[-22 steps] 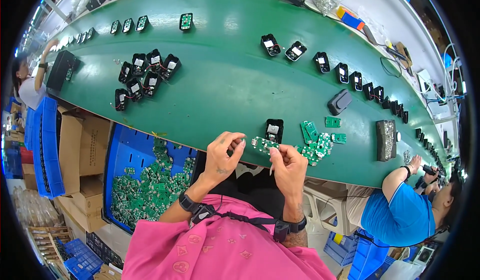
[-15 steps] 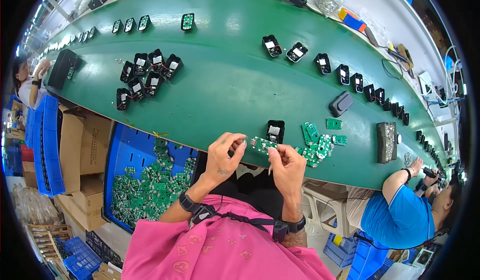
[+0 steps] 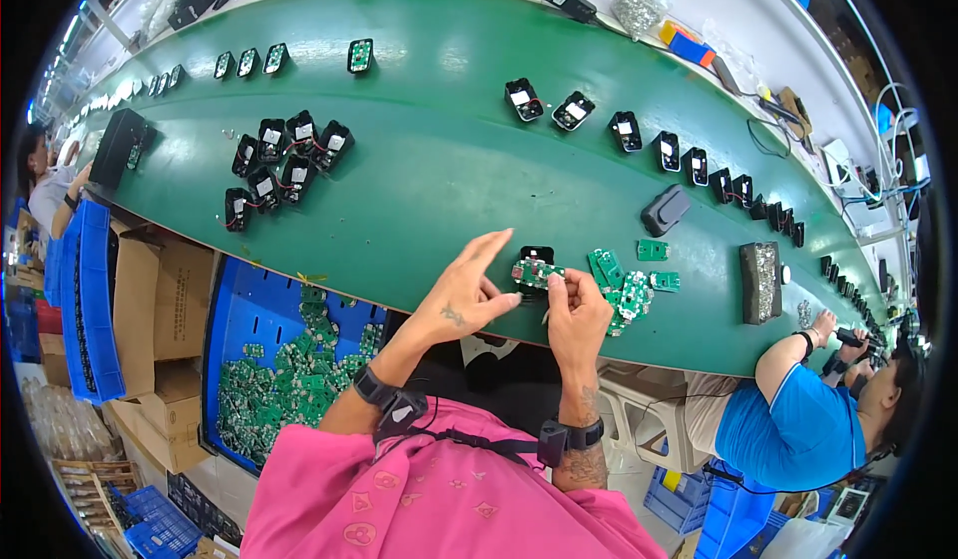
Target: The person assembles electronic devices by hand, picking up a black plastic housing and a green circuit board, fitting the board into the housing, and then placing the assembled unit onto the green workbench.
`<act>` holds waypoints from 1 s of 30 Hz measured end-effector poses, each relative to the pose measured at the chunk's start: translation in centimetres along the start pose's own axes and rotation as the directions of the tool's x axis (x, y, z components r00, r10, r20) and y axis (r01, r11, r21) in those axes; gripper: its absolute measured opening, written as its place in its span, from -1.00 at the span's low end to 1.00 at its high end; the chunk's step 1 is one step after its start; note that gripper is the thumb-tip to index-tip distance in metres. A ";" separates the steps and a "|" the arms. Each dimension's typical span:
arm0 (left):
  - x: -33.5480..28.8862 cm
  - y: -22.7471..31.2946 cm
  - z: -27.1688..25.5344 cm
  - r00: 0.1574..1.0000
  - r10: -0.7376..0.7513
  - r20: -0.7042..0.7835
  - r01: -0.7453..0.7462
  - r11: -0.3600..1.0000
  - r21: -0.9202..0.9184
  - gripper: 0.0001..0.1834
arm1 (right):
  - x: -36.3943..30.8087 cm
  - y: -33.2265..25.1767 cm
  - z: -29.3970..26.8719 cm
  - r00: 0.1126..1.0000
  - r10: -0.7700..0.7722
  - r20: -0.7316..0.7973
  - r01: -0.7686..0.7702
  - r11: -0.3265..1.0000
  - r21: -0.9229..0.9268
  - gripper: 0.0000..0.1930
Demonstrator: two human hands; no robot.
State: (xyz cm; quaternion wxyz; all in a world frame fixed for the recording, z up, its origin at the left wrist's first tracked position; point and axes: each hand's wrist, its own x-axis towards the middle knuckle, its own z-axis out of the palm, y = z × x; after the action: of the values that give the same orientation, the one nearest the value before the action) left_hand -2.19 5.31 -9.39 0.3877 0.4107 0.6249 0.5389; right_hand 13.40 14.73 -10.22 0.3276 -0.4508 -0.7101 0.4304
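Between the thumb and fingers of my right hand (image 3: 577,314) is a green circuit board (image 3: 537,274), held at its right end. The board hangs over a small black plastic housing (image 3: 536,254) at the table's near edge and hides most of it. My left hand (image 3: 464,294) is just left of the board, fingers stretched out and apart from the thumb, holding nothing. Right beside my right hand lies a loose pile of green circuit boards (image 3: 631,294). Whether the board touches the housing I cannot tell.
Several wired black housings (image 3: 291,160) cluster at left on the green table (image 3: 429,180). More housings (image 3: 626,132) form a row toward the right. A blue bin (image 3: 269,304) of boards stands below the left edge. A person in blue (image 3: 798,409) works at right.
My left hand has let go of the board's left end and opened, its fingers reaching forward. The board, in my right hand, has moved over the black housing.
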 end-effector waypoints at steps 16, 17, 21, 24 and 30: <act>0.1 1.1 0.8 0.991 -0.082 0.103 0.093 0.989 -0.111 -0.44 | -0.3 -2.7 -0.8 0.960 -0.271 -0.073 0.261 0.958 -0.118 -0.86; -0.4 1.5 0.8 0.993 -0.083 0.090 0.092 0.990 -0.105 -0.44 | -0.5 -3.6 -0.8 0.966 -0.258 0.005 0.258 0.966 -0.023 -0.88; -1.9 2.7 1.4 0.989 0.135 -0.056 -0.121 0.971 0.207 -0.52 | -0.4 -4.2 -0.3 0.921 -0.352 0.165 0.349 0.936 0.049 -0.91; -1.9 1.7 3.6 0.984 0.180 0.001 -0.177 0.965 0.194 -0.48 | -1.3 -2.2 -1.6 0.971 -0.191 0.146 0.181 0.980 0.081 -0.89; -3.0 2.6 2.5 0.996 0.011 0.092 0.008 0.980 -0.199 -0.41 | -2.8 -3.6 -2.1 0.964 -0.195 0.183 0.176 0.978 0.115 -0.90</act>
State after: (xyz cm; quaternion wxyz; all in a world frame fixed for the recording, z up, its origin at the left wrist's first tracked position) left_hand 1.52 3.59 -7.01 0.4549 0.3948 0.5489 0.5796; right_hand 14.97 11.98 -6.31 0.3179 -0.3218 -0.7555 0.4739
